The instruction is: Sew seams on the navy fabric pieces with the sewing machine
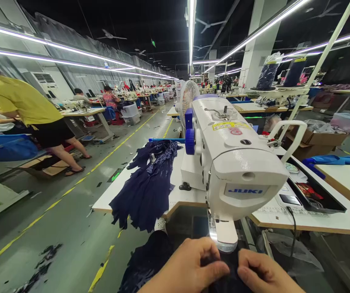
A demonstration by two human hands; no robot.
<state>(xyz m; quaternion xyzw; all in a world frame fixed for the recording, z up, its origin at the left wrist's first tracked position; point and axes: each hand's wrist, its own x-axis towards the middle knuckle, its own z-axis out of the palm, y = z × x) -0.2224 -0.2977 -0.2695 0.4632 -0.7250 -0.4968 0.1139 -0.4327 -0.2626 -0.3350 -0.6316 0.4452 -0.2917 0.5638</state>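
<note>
My left hand (190,268) and my right hand (265,272) are at the bottom edge, both pinching a piece of dark navy fabric (224,268) just under the head of a white JUKI sewing machine (232,158). The fingers of each hand are closed on the cloth, thumbs pointing toward each other. More of the navy fabric (146,260) hangs down to the left of my left hand. The needle area is hidden behind the machine head.
A pile of navy fabric pieces (149,183) drapes over the left edge of the sewing table (108,201). A small fan (186,97) stands behind the machine. A person in a yellow top (31,110) bends at the left. A black tray (315,191) lies to the right.
</note>
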